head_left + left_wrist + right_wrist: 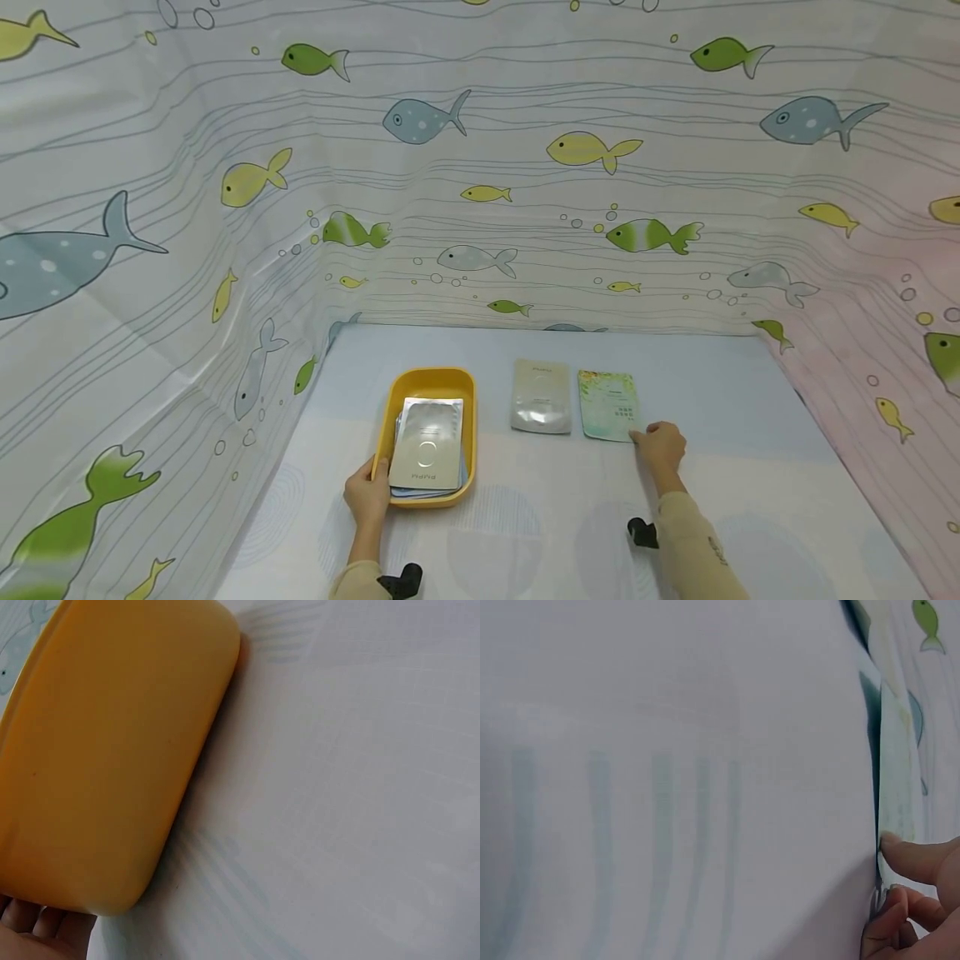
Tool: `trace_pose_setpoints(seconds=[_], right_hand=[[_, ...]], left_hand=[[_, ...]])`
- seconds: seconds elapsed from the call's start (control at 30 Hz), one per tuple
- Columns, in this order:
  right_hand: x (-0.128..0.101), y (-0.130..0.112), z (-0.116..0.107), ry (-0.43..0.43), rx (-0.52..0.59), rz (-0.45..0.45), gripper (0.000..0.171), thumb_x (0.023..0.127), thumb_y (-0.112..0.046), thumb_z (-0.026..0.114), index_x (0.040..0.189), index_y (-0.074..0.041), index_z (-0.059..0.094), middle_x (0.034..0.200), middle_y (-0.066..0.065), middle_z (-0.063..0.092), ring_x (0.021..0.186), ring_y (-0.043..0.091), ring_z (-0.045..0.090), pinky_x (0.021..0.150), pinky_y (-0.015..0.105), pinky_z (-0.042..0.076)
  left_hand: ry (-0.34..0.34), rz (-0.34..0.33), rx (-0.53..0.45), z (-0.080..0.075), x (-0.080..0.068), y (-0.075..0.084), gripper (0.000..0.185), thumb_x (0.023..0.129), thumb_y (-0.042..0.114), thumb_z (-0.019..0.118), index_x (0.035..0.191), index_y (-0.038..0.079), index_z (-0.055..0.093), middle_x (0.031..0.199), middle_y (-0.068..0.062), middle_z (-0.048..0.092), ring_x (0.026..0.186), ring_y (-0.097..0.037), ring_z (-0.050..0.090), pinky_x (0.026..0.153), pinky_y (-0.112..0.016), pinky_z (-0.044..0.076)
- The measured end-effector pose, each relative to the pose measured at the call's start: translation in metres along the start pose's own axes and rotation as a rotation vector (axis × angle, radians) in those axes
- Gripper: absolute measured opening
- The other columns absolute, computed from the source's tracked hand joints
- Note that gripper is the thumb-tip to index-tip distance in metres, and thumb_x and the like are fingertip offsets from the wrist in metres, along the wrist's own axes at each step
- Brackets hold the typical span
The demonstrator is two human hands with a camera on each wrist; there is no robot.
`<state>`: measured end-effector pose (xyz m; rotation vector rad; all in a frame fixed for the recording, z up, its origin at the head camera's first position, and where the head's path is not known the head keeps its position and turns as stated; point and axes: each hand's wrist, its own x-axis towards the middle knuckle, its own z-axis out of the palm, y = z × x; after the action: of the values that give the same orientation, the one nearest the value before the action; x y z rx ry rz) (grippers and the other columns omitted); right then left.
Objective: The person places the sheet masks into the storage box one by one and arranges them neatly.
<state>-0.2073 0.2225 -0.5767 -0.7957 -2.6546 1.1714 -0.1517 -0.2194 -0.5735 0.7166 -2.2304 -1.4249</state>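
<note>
My left hand (367, 494) grips the left side of a yellow plastic tray (471, 392), its fingers against the outer wall (112, 750) in the left wrist view. Inside the tray lies a small stack of sheet mask packets, a silver-beige one (426, 450) on top and bluish edges showing beneath. My right hand (662, 447) pinches the lower right corner of a green floral sheet mask packet (609, 406). In the right wrist view this packet (895, 772) appears nearly edge-on, with the thumb on its printed face. Left of it, a second silver-beige packet (541, 397) lies flat.
A pale tabletop (547, 475) with faint circle patterns carries everything. Fish-printed curtains (480, 225) enclose its back and both sides. Black straps with small mounts (642, 532) sit on both wrists.
</note>
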Motion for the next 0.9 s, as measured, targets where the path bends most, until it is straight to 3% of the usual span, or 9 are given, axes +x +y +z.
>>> trace_pose_setpoints(seconds=[0.2,0.43,0.57,0.67,0.77,0.9], right_hand=[[0.002,0.001,-0.001,-0.020,0.023,0.005,0.025,0.080,-0.005,0.067,0.092,0.015,0.062,0.098,0.034,0.060,0.093,0.047,0.055,0.079,0.052,0.044],[-0.001,0.002,-0.008,-0.143,0.003,0.023,0.036,0.087,-0.010,0.056,0.109,0.018,0.058,0.114,0.035,0.056,0.109,0.049,0.049,0.093,0.052,0.041],[-0.007,0.005,-0.012,-0.148,0.041,0.063,0.038,0.087,-0.013,0.055,0.113,0.015,0.058,0.116,0.032,0.057,0.109,0.047,0.051,0.095,0.051,0.041],[-0.011,0.010,-0.016,-0.160,0.198,0.112,0.039,0.087,-0.009,0.055,0.116,0.017,0.055,0.094,0.028,0.065,0.084,0.032,0.066,0.082,0.041,0.052],[-0.015,0.015,-0.020,-0.226,0.432,0.188,0.043,0.088,-0.002,0.054,0.123,0.022,0.044,0.068,0.015,0.065,0.056,0.017,0.067,0.061,0.027,0.056],[-0.020,0.020,-0.024,-0.316,0.664,0.279,0.051,0.089,0.005,0.051,0.133,0.021,0.032,0.075,0.006,0.063,0.057,0.011,0.066,0.062,0.023,0.057]], left_hand=[[0.001,0.009,0.010,-0.001,0.001,0.000,0.027,0.088,0.003,0.059,0.111,-0.012,0.062,0.108,-0.031,0.062,0.104,-0.045,0.058,0.088,-0.053,0.047],[0.001,0.002,0.008,-0.001,0.000,-0.001,0.028,0.088,0.003,0.058,0.111,-0.013,0.062,0.109,-0.031,0.061,0.106,-0.045,0.057,0.089,-0.054,0.046],[0.001,-0.003,0.010,-0.001,0.000,-0.001,0.028,0.088,0.004,0.058,0.110,-0.013,0.062,0.109,-0.031,0.061,0.106,-0.045,0.057,0.089,-0.054,0.046],[-0.003,-0.001,0.010,0.000,0.000,-0.001,0.028,0.088,0.003,0.058,0.111,-0.013,0.062,0.109,-0.031,0.061,0.105,-0.045,0.058,0.089,-0.054,0.047],[0.002,0.006,0.007,0.000,0.000,-0.002,0.028,0.088,0.002,0.058,0.110,-0.013,0.062,0.109,-0.031,0.061,0.105,-0.045,0.058,0.088,-0.054,0.047],[0.008,0.012,0.007,0.000,0.000,-0.001,0.027,0.088,0.002,0.059,0.110,-0.013,0.062,0.108,-0.031,0.062,0.104,-0.045,0.058,0.088,-0.053,0.047]])
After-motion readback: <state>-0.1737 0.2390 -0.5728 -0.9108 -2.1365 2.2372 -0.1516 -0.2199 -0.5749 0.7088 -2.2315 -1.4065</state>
